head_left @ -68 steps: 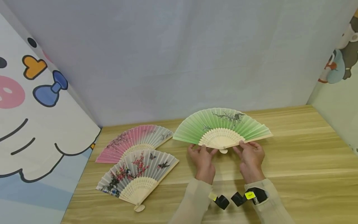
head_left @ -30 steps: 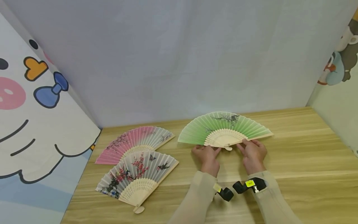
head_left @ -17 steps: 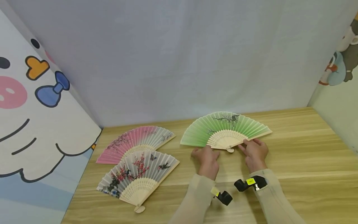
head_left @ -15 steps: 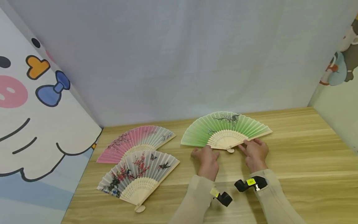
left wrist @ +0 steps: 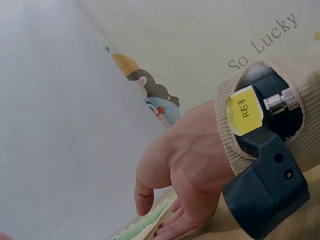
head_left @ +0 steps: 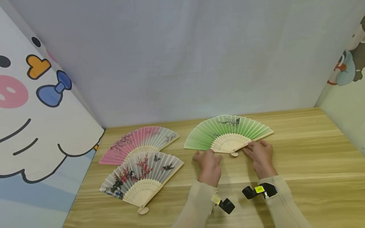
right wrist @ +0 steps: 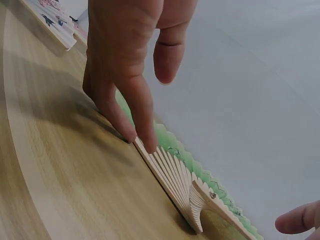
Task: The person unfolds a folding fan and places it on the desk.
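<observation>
A green folding fan (head_left: 202,134) with a bird-and-branch print lies spread on the wooden table. At its left lower edge is my left hand (head_left: 208,166); in the right wrist view two of its fingers (right wrist: 142,117) touch the pale wooden rib while the thumb stands off. My right hand (head_left: 260,158) has its fingertips right at the fan's right guard stick. From the left wrist view, the right hand (left wrist: 187,165) appears with thumb and fingers apart beside the green edge.
To the left, a pink folding fan (head_left: 135,137) lies spread, partly covered by a white floral fan (head_left: 142,191). A grey backdrop (head_left: 199,63) stands behind the wooden table (head_left: 308,152), with a cartoon panel (head_left: 65,126) on the left. Both wrists carry black cameras.
The green fan has come down onto the table, slightly right of where both hands held it. Its right end has swung in a little, and my left hand has drawn back slightly, fingers loosened.
</observation>
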A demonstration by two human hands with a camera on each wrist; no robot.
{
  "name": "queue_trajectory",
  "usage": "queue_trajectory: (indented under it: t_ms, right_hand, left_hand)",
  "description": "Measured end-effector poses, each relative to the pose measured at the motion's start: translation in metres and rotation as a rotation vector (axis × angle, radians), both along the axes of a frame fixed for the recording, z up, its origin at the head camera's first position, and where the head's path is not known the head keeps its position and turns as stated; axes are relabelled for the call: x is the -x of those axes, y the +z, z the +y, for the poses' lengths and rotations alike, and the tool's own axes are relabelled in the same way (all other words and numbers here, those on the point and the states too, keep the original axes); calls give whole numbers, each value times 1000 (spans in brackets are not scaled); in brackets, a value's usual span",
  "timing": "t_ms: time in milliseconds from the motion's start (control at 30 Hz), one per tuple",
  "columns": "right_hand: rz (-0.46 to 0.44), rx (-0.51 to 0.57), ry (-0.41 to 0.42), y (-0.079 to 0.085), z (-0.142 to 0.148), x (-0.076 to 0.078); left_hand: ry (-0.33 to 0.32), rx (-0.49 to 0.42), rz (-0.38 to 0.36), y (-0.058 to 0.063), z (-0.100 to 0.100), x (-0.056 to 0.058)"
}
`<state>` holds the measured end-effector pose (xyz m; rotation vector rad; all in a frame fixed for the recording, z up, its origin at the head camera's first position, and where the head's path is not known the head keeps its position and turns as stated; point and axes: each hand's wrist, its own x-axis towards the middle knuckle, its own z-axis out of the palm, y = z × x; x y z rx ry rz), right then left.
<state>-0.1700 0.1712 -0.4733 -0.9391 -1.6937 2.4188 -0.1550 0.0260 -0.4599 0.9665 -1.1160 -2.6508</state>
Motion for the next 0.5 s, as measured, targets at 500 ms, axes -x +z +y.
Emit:
queue_trajectory:
  t_ms: [500]
  right_hand:
    - [24,-168,28,17,23,-15]
  left_hand:
    - [-109,319,113,11,-23,-5]
